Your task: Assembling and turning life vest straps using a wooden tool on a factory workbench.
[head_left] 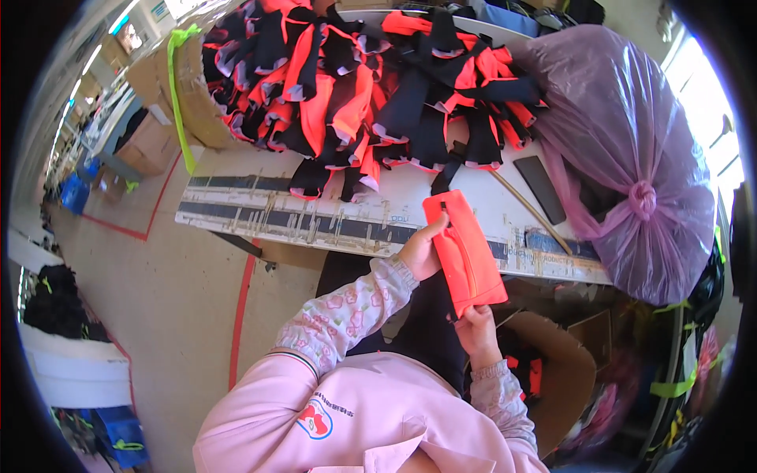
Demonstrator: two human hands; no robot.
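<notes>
A bright coral-orange fabric piece (pixel 467 256), flat, oblong and pouch-like with a long seam, is stretched between my hands in front of the table's near edge. My left hand (pixel 423 251) is closed on its left edge, thumb lying over the upper part. At the lower end, my right hand (pixel 478 331) pinches the bottom edge. A black strip shows at the top of the piece, and dark fabric peeks out along its lower left side. Beyond it, a heap of black and coral fabric pieces (pixel 339 102) hangs over the white table (pixel 260 206).
A tied purple plastic bag (pixel 631 158) bulges at the table's right, beside a dark flat phone-like slab (pixel 540 189) and a thin wooden stick (pixel 532 211). A cardboard box (pixel 150 79) stands at the far left. Below right sits an open carton (pixel 572 370) with coral and black pieces inside.
</notes>
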